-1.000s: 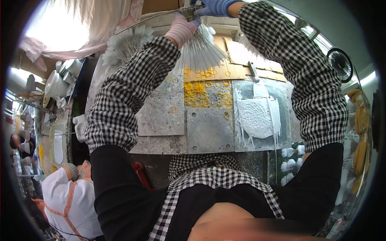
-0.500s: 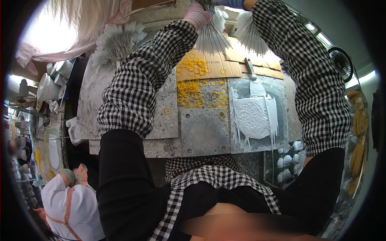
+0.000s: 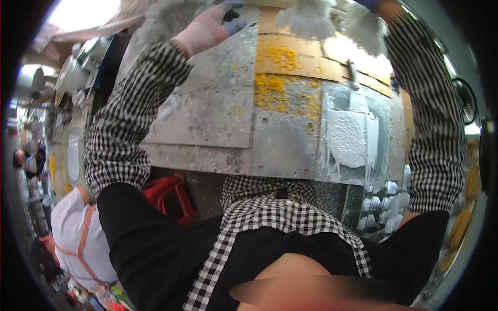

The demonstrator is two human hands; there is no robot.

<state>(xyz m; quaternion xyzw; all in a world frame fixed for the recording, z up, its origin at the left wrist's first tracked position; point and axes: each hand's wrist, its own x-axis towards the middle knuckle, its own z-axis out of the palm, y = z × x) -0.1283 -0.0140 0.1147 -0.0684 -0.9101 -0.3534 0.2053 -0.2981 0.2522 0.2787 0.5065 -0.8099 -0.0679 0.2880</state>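
My left hand (image 3: 206, 32), in a pink-and-white striped glove with blue-grey fingertips, is raised over the far left of the workbench. Its fingers are spread and nothing is in them. Beside it stands a bundle of white-tipped wire stems (image 3: 167, 19), partly covered by the hand and sleeve. My right hand (image 3: 374, 4), in a blue glove, is mostly cut off by the top edge, so its fingers are hidden. Close to it hangs a fanned bundle of similar stems (image 3: 364, 30). Another such bundle (image 3: 308, 22) lies at the far middle, touched by neither hand.
Many yellow rings (image 3: 275, 85) are scattered over the bench and cardboard (image 3: 328, 68). A scraper (image 3: 354, 78) rests by white paste (image 3: 346, 137) on a glass plate. A red stool (image 3: 181, 199) stands below the bench; a person in white (image 3: 78, 238) is at left.
My left hand has left the middle bundle and swung left, its fingers now spread. My right arm has shifted right in the picture. The whole view has moved, bringing the red stool into sight.
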